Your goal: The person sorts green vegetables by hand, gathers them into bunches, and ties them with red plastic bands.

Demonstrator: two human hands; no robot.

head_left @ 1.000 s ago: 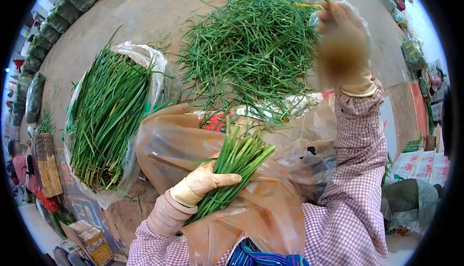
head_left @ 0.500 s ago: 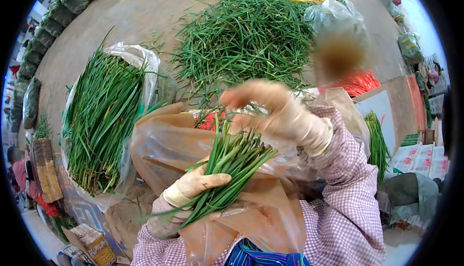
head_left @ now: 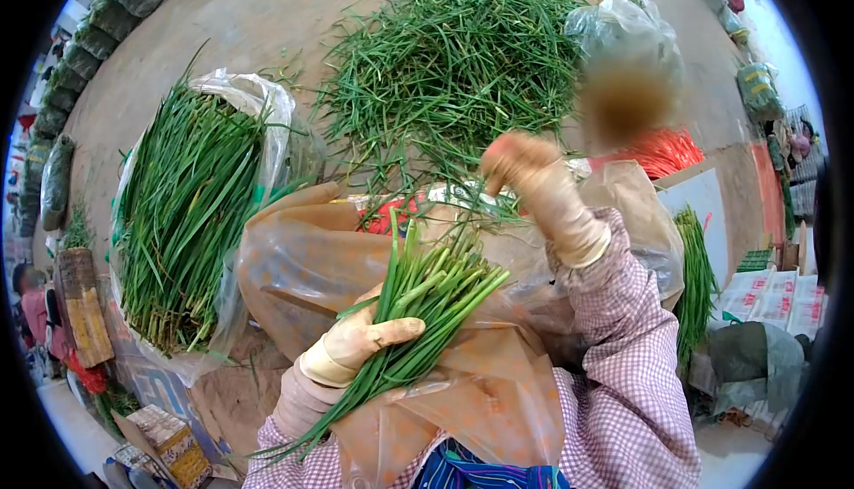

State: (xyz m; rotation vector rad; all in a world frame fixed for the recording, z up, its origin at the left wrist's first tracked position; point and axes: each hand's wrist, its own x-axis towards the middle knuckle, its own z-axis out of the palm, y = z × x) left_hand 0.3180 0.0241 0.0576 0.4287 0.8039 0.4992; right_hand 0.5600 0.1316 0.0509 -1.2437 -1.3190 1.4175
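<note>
My left hand [head_left: 372, 340], in a pale glove, is closed around a bunch of green chives [head_left: 427, 298]. Their cut stem ends fan out toward the upper right, and the leaves trail down over my left sleeve. Away from the bunch, my right hand [head_left: 525, 164], also gloved, is raised near the front edge of the large chive pile [head_left: 454, 62]. Its fingers are curled together; whether anything is between them cannot be made out. A translucent orange-patterned plastic apron [head_left: 302, 258] covers my lap beneath the bunch.
On the left, a plastic-lined bundle of aligned chives [head_left: 191, 222] stands close to my knee. Beyond the pile sits a clear plastic bag [head_left: 623, 22], with red strings [head_left: 658, 153] nearer me. More chives [head_left: 696, 284] stand at the right. Wrapped bundles [head_left: 93, 40] line the far left.
My right hand has moved right, away from the stem ends, and its fingers have drawn together. The stems in my left hand now show more plainly; the left hand has barely moved.
</note>
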